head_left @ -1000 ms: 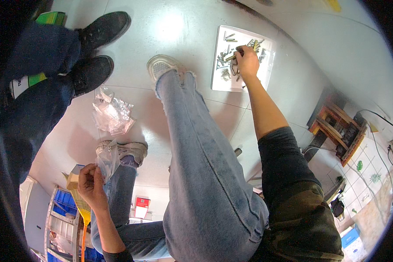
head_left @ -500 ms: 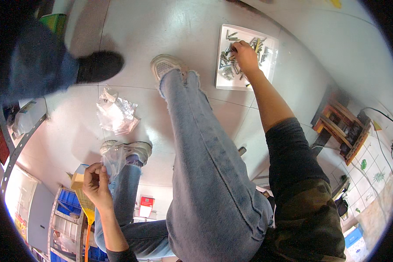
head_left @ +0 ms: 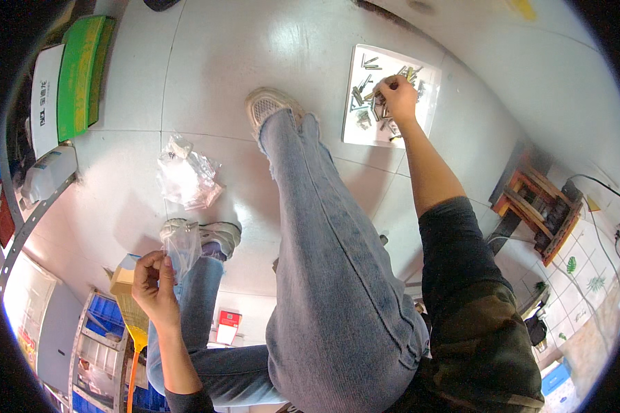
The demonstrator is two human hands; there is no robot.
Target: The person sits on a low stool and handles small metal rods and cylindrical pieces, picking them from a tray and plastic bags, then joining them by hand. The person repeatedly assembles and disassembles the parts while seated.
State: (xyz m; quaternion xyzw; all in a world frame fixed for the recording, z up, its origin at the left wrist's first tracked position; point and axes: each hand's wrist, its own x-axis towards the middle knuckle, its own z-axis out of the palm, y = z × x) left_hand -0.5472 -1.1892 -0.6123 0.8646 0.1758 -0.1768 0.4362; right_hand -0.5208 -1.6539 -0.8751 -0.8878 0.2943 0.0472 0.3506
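My left hand [head_left: 155,292] is closed in a pinch on the edge of a small clear plastic bag [head_left: 184,253], which hangs above my left shoe. On the floor at the far right lies a shallow white tray [head_left: 373,135] with many small metal pins [head_left: 360,94] scattered in it. My right hand [head_left: 399,102] is over these pins with its fingers drawn together. What its fingertips hold, if anything, is too small to make out. A loose heap of clear plastic bags [head_left: 189,180] rests on the floor ahead of my left shoe.
A green box [head_left: 83,79] and a white box [head_left: 47,100] stand on the left beside a perforated metal shelf edge [head_left: 34,220]. A yellow tool with an orange handle [head_left: 138,337] is near my left forearm. To the right is a wooden stool [head_left: 541,203] with cables nearby.
Another person's leg and dark shoe have moved out from the upper left, uncovering the green and white boxes. My right hand has shifted slightly within the tray. The left hand keeps its pinch.
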